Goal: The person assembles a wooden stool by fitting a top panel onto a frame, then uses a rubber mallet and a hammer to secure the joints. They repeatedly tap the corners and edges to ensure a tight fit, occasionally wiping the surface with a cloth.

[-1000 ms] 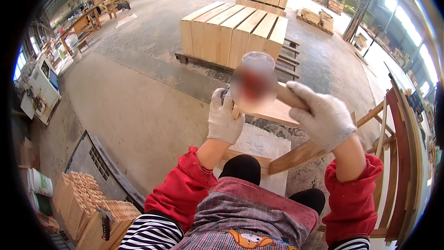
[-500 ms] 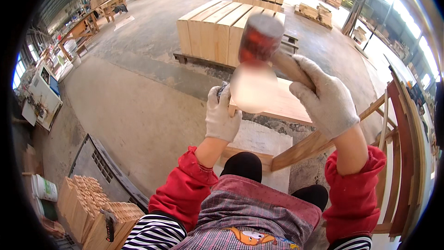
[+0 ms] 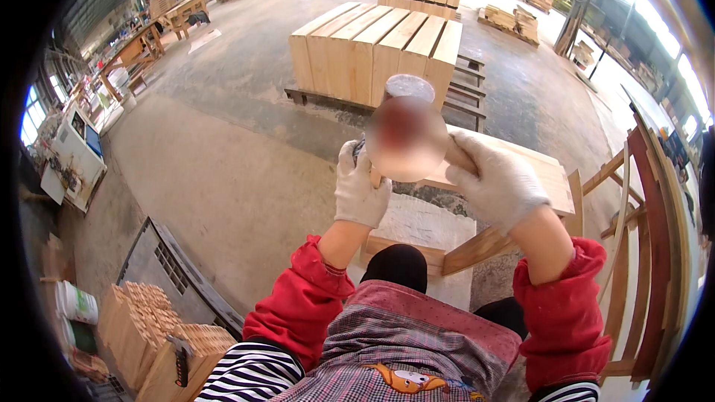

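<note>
Right hand is gripping the red mallet; left hand is pinching the wooden board by its end, needing clearance.

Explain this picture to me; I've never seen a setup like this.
No machine here: these are a person's two hands in pale gloves. The camera is worn on their head, looking down, and its fisheye lens bends straight edges. The right hand holds a mallet by its handle, above a wooden board. The left hand is at the board's left end; blur hides exactly what it grips. Lower left, a black-handled tool lies on stacked wood pieces.
</note>
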The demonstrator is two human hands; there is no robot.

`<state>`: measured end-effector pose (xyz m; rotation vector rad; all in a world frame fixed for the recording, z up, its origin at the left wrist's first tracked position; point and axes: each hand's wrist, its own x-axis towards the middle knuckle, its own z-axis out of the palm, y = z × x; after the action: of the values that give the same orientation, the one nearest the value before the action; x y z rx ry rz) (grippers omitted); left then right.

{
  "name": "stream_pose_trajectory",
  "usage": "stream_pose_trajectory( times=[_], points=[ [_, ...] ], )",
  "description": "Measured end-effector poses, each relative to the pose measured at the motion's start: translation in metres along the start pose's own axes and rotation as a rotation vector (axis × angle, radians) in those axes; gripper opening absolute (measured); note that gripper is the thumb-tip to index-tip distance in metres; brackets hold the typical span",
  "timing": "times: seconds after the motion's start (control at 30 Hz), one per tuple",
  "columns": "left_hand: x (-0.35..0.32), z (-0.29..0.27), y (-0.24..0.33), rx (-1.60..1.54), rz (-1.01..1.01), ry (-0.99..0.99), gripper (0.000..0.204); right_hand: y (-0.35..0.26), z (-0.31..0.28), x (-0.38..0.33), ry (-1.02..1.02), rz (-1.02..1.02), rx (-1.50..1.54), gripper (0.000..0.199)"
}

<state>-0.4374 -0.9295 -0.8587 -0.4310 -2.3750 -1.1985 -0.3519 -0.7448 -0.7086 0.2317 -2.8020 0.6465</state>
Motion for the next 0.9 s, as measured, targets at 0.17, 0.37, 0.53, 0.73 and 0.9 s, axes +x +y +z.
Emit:
stream_pose_trajectory(
  times=[0.17,0.37,0.53,0.73,0.9],
  points=[
    [0.0,-0.004,0.002,0.012,-0.029,-0.067,0.076,0.003,-0.011,-0.007,-0.034,0.028,-0.024,0.039],
    [0.026,-0.034,-0.041,-0.334,0.162,-0.378,0.093,0.024,-0.011,-0.04,0.033,0.181,0.053,0.043],
    [0.074,-0.039,-0.017,-0.649,-0.095,-0.497,0.087,0.019,-0.008,-0.047,0.05,0.193,0.014,0.047],
    [0.113,-0.014,-0.022,-0.817,-0.328,-0.62,0.03,0.014,-0.008,-0.05,0.032,0.199,0.0,0.048],
    [0.127,0.003,-0.025,-0.6,-0.325,-0.479,0.017,0.012,-0.005,-0.049,0.053,0.179,-0.007,0.048]
  ],
)
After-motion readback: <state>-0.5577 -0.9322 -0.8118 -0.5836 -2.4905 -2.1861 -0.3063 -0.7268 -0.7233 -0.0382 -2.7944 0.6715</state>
